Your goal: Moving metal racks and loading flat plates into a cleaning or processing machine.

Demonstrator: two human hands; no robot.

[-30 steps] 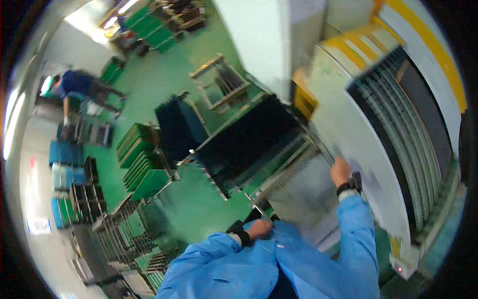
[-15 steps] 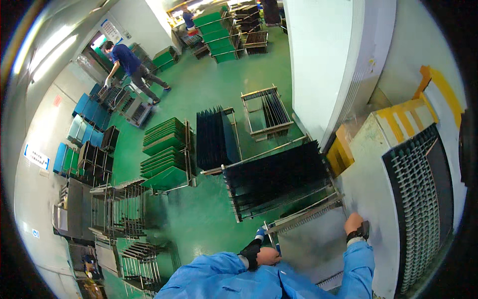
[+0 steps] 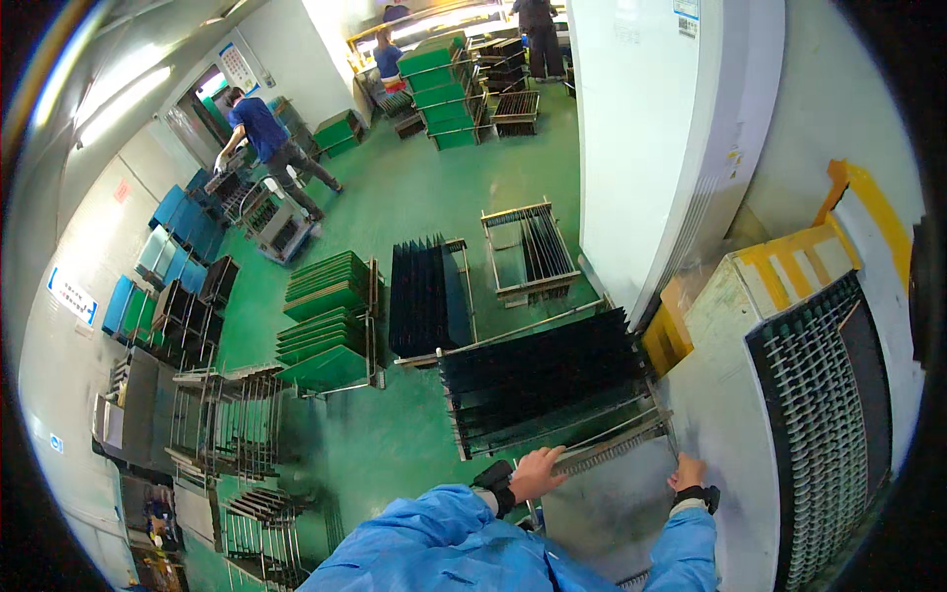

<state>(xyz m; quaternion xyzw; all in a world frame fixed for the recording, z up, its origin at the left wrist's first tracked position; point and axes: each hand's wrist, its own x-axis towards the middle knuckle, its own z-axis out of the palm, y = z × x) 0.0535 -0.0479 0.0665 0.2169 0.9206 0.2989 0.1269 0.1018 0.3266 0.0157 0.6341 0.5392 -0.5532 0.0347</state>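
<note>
Directly before me is a metal rack [image 3: 607,457] with a coil-toothed rail along its far side and a flat grey panel [image 3: 617,498] inside the frame. My left hand [image 3: 538,474] reaches to the rack's left corner, its fingers extended against the end of the rail. At the right end, my right hand [image 3: 688,474] is closed with bent fingers around the rack's thin side bar. Both wrists wear black bands below blue sleeves. Just beyond stands a rack of dark panels [image 3: 547,380], packed upright in a row.
A grey cabinet [image 3: 710,395] with a coiled-wire rack of dark panels [image 3: 824,395] borders my right. Racks of green panels [image 3: 326,340] and black panels [image 3: 424,296] stand ahead. Bare metal racks [image 3: 232,424] line the left. A person in dark blue [image 3: 261,128] bends over a cart.
My left hand has moved up and right onto the rack's rail end. My right hand has come slightly lower, beside the side bar. The view has tilted up a little.
</note>
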